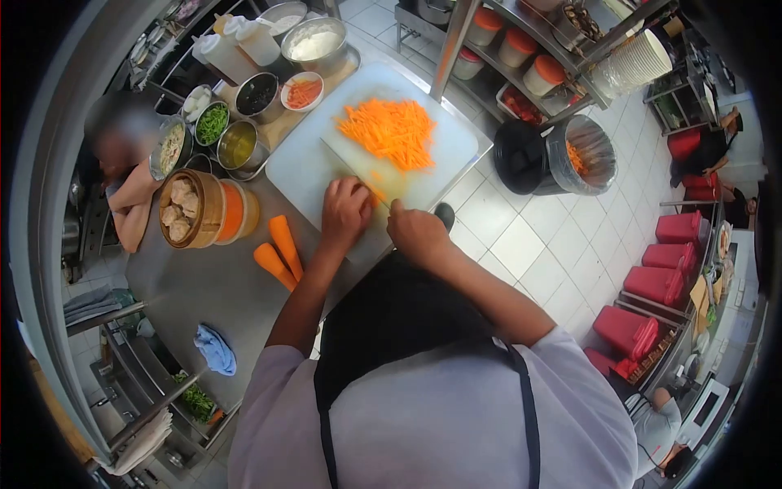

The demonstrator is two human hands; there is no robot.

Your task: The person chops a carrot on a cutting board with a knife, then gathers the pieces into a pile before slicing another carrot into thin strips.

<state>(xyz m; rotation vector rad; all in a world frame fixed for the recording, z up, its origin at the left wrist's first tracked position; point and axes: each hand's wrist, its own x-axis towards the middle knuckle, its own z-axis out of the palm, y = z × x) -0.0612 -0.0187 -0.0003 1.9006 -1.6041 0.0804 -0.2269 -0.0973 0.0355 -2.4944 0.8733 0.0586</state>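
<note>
A white cutting board (291, 163) lies on the metal counter, with a pile of orange carrot strips (387, 133) on its far part. My left hand (347, 213) is closed at the board's near edge, its fingers bent over a small orange piece that is mostly hidden. Just right of it, my right hand (417, 234) is wrapped round the handle of a knife (356, 167), whose wide blade points away to the upper left, below the pile. Two whole peeled carrots (284, 242) lie on the counter left of my left forearm.
Left of the board stand a bamboo steamer with dumplings (181, 210), metal bowls of greens (213, 124) and yellow liquid (242, 147), and squeeze bottles (236, 50). Another person's forearms (134, 200) rest beyond. A blue cloth (215, 350) lies lower left; a lined bin (593, 155) stands right.
</note>
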